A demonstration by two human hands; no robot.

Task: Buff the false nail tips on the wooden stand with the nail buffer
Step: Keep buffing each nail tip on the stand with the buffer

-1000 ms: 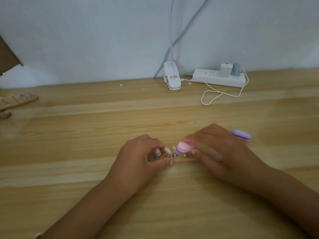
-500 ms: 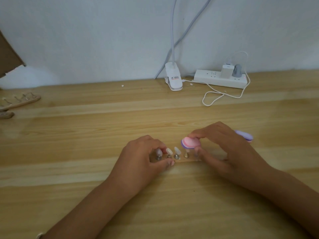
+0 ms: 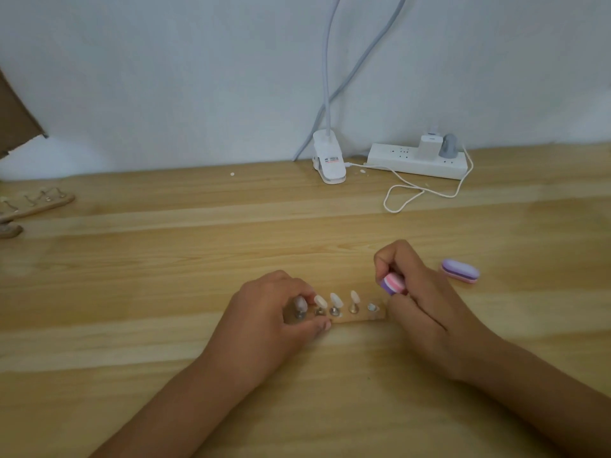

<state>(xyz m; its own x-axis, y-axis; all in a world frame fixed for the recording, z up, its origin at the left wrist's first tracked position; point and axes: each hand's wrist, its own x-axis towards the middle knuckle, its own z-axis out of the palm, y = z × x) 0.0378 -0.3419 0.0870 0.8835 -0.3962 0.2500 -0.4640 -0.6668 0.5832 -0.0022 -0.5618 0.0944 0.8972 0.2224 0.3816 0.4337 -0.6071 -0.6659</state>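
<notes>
R fingers curled tight round buffer; thumb hidden. One rounded end pokes out, pink/purple layers showing. Buffer hangs just above stand's right end, touching none of the tips as far as I can tell. R hand sits close against stand's right end.

L fingers pinch stand's left end: thumb on near edge, forefinger over far side by leftmost tip. L hand braces it, holds nothing else.

Four tips stand upright on metal pegs along stand. Fifth peg, at right end, is bare or carries a clear tip; cannot tell.

Handling, my read: tips are thin plastic, light, prob. pop off pegs under side load, so light strokes along their length. Stand is small + light, would skid w/o the L brace; hold by the ends. Buffer looks foam-ish, soft, easy to grip; hold mid-body, leave one end free.

Spare buffer lies right of stand, apart. Both on wood table.
</notes>
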